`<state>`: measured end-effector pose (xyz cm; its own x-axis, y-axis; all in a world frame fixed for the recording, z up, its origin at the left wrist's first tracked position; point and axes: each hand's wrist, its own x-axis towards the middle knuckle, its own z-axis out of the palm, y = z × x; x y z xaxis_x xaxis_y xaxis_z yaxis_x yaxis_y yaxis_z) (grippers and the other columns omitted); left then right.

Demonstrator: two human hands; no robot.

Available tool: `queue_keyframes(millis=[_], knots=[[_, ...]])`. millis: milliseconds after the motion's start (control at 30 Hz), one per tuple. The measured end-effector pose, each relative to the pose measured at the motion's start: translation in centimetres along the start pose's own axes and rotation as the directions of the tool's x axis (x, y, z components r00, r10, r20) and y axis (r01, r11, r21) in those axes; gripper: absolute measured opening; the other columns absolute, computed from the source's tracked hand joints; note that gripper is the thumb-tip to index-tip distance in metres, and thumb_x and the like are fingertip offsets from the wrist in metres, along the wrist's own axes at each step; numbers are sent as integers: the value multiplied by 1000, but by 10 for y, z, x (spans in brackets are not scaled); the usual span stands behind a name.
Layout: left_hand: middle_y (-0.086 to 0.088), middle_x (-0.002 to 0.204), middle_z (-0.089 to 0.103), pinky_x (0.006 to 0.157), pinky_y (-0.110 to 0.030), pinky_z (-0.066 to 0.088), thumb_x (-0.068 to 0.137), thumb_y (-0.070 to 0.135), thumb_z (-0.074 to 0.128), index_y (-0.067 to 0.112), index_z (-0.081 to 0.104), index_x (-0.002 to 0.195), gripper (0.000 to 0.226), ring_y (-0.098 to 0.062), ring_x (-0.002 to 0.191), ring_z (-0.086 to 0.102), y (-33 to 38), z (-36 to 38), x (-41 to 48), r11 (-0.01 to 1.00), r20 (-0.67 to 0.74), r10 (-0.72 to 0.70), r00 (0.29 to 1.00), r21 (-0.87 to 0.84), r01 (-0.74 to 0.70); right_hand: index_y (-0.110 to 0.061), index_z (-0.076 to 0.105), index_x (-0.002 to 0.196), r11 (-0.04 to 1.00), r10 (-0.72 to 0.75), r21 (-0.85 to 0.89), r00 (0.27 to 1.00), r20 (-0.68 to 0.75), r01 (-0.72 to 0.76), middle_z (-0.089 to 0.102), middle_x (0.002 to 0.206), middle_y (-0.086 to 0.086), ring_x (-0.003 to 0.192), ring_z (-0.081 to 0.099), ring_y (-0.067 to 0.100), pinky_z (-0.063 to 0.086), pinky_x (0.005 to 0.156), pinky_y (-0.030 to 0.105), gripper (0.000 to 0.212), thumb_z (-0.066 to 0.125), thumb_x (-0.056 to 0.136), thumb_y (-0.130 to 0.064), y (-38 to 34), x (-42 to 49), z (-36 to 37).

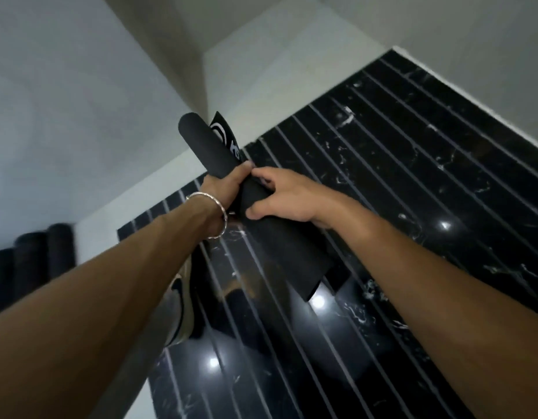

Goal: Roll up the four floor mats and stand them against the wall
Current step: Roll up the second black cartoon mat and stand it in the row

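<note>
Both hands grip one rolled black mat (207, 146) held up off the floor, tilted so its upper end points toward the corner where the pale walls (80, 101) meet. The left hand (222, 192), with a silver bangle (215, 213) on its wrist, is closed around the roll's middle from the left side, fingers wrapped over the top. The right hand (280, 198) is partly curled on the lower stretch of the same roll, thumb beneath and fingers pressed on the outer layer just beside the left hand's fingertips. At the roll's upper end a loose corner with white printing sticks out past the tube; at the lower end the outer flap hangs open with a straight cut edge above the floor. Three more rolled mats (29, 258) stand upright, touching side by side, against the wall at far left, well apart from the held one. The glossy black marble floor (412, 176), crossed by thin pale lines, lies bare to the right and ahead up to the wall's base. A shoe (183, 309) shows below the left forearm.
</note>
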<state>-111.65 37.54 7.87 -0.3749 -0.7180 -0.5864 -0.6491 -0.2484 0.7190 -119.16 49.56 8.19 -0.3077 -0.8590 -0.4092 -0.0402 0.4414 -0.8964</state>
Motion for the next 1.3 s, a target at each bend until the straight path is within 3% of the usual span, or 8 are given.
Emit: queue_keyframes(millis=[200,333,433,500,833,1000,1167,1300], knots=[[-23,110,66,70,-42,57,82,27,72,2,53,121,50,-35,92,68,30,-58,-51,939,68,179,981,-308,-150,-30,50,132,990,-109,-89,994,-12,108,65,113,-3,97,65,16,55,87,40,60,70,77,-19,-77,-36,15],[-16,115,64,78,-47,57,80,20,74,13,46,126,54,-32,98,67,26,-53,-49,917,247,258,934,-367,-156,-32,55,125,996,-49,63,988,-143,59,67,112,-3,95,67,15,56,85,38,52,69,78,-14,-74,-42,17],[-14,117,63,57,-33,57,85,14,68,12,46,127,48,-27,90,66,8,-72,-34,918,270,285,920,-353,-181,-34,48,133,993,8,115,978,-208,16,61,128,-2,104,64,13,54,91,37,61,71,79,-17,-71,-25,48],[-13,116,62,43,-26,51,87,16,66,16,43,128,47,-24,81,66,-16,-106,-23,937,269,226,936,-322,-134,-29,32,146,998,46,58,987,-155,-38,55,134,-4,110,60,12,52,94,34,74,69,83,-16,-71,-5,86],[-7,112,62,62,-51,58,83,21,70,19,39,122,50,-27,91,66,-139,-329,60,984,-43,101,994,-142,-106,-35,19,149,1000,12,9,996,88,-13,54,136,-1,114,58,18,49,98,41,87,70,78,-27,-86,149,320],[-3,110,62,55,-42,58,80,20,74,19,43,122,52,-20,91,65,-194,-394,83,979,-105,8,994,-202,-29,-39,18,148,993,29,-115,985,172,-9,50,140,-4,117,56,17,50,97,39,81,67,85,-25,-83,192,392],[-3,105,63,57,-45,59,76,22,78,23,45,119,53,-20,87,65,-245,-411,104,981,-177,-49,983,-193,14,-37,15,149,966,70,-257,971,226,-10,46,144,-3,125,49,17,44,102,31,74,59,91,-30,-63,209,435],[-3,104,62,59,-40,59,72,32,80,26,43,116,58,-25,89,64,-266,-421,119,998,-247,-43,968,-55,31,-38,26,146,956,100,-291,965,244,-26,48,141,-1,127,48,20,44,103,43,60,55,93,-35,-52,220,463]])
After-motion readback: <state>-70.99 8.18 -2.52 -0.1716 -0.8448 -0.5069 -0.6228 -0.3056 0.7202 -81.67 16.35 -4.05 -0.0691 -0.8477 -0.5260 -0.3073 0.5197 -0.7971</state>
